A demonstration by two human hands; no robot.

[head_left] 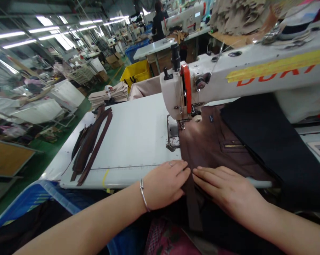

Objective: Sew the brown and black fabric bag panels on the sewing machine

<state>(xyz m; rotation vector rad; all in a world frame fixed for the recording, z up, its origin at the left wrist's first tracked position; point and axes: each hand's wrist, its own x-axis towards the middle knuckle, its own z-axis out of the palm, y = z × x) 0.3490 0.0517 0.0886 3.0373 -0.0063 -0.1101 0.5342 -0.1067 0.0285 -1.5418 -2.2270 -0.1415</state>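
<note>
My left hand (165, 185), with a ring and a bracelet, is closed at the left edge of a brown fabric piece (202, 145), pinching a narrow brown strip (193, 209) that hangs over the table's front edge. Beside it, my right hand (227, 186) lies flat on the brown fabric, fingers stretched toward the strip. The fabric has a zipped pocket (233, 146) and a small label (211, 118). Its far left corner reaches the presser foot (182, 124) of a white sewing machine (173, 94). Dark cloth (276, 148) covers the fabric's right part.
Brown strips (92, 145) lie at the left of the white table (133, 131). A blue basket (52, 193) with dark cloth stands at front left. Behind the table are stacked fabric pieces (109, 94) and a yellow crate (136, 72). A person (159, 23) stands farther back.
</note>
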